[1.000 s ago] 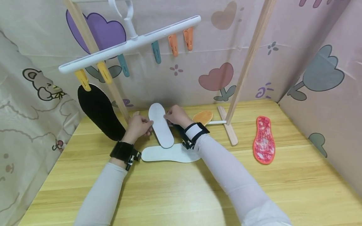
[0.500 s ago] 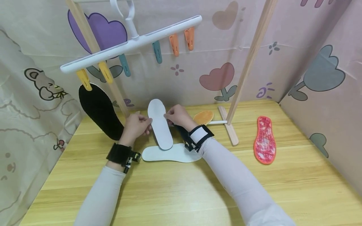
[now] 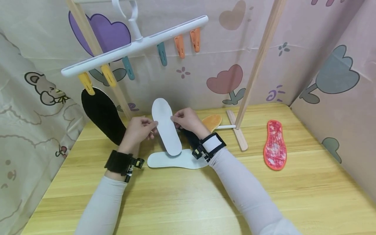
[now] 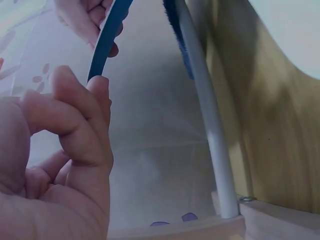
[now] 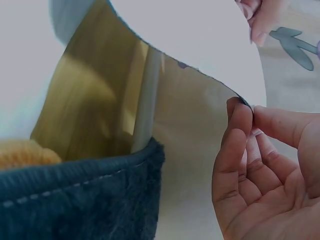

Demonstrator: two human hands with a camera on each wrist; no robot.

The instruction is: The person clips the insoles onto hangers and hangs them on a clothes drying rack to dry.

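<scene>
A white insole (image 3: 164, 120) is held up and tilted between two hands. My left hand (image 3: 138, 130) pinches its left edge, and my right hand (image 3: 188, 120) pinches the right edge between thumb and fingers. In the left wrist view the insole (image 4: 103, 50) is seen edge-on and looks blue; in the right wrist view its white face (image 5: 210, 40) shows. Below its lower end, a second white insole (image 3: 171, 160) lies crosswise on the table. A dark blue fuzzy insole (image 5: 90, 200) with stitched trim stands close to my right wrist, mostly hidden in the head view.
Overhead, a white hanger (image 3: 138, 44) carries yellow, teal and orange clips. A black insole (image 3: 102, 114) hangs from a yellow clip (image 3: 86, 84). An orange insole (image 3: 212, 122) sits behind my right wrist, near the wooden stand (image 3: 254, 71). A red-edged insole (image 3: 275, 145) lies at right.
The pinched white insole has risen, its top end going up from the table. My left wrist has shifted left and down, while the right wrist has drifted slightly right.
</scene>
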